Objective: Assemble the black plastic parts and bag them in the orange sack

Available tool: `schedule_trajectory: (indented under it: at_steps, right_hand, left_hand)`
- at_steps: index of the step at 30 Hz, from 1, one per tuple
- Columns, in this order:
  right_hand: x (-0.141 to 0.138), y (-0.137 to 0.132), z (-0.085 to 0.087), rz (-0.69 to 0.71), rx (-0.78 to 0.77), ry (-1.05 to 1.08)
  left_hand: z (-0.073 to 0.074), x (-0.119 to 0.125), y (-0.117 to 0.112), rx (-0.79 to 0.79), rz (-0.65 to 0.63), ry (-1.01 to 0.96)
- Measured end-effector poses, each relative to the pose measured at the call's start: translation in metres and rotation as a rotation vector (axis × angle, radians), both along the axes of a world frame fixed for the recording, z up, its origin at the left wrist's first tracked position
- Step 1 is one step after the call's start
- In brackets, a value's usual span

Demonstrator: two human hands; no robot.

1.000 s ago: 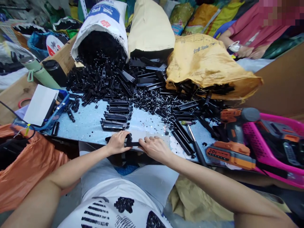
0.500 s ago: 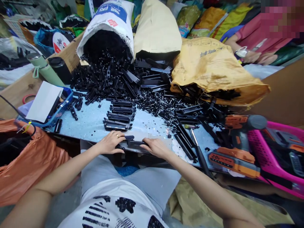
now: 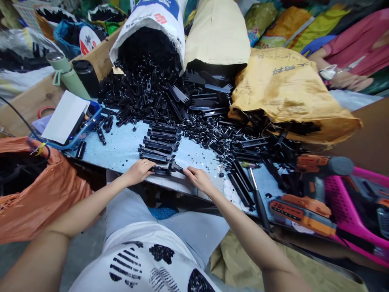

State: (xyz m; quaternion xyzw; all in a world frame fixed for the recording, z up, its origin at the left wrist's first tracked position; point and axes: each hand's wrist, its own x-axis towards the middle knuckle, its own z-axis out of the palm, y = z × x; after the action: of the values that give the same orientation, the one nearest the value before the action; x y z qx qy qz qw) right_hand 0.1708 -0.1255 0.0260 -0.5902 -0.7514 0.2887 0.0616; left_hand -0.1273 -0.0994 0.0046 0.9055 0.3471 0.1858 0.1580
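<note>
My left hand (image 3: 138, 170) and my right hand (image 3: 197, 178) both pinch the ends of one long black plastic piece (image 3: 165, 169) lying on the pale blue table (image 3: 121, 148) near its front edge. Just behind it sits a neat stack of similar black pieces (image 3: 159, 142). Further back a big heap of loose black plastic parts (image 3: 146, 93) spills from a white sack (image 3: 152, 24).
A yellow sack (image 3: 285, 89) and a beige sack (image 3: 217, 34) lie at the back. An orange cordless drill (image 3: 306, 190) and a pink basket (image 3: 358, 207) are at the right. A blue tray with a white box (image 3: 65, 117) and two bottles (image 3: 67, 73) are at the left. Another person's hand (image 3: 346, 79) rests far right.
Both hands have moved away from the table's front edge toward the stack, carrying the black piece with them. The camera view shifted a little.
</note>
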Motion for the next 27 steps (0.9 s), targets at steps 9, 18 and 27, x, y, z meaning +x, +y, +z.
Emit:
schedule_trajectory:
  at_steps: [9, 18, 27]
  right_hand:
    - [-0.015, 0.003, -0.003, 0.177, 0.048, -0.326]
    - [-0.027, -0.007, 0.001, 0.183, 0.085, -0.36]
    - [0.112, -0.047, 0.001, -0.823, 0.368, -0.546]
  left_hand:
    - [-0.002, -0.008, 0.006, 0.001, 0.065, 0.044]
    - [-0.004, -0.008, 0.001, 0.066, 0.104, 0.02]
    - [0.005, 0.065, -0.058, 0.305, 0.078, -0.177]
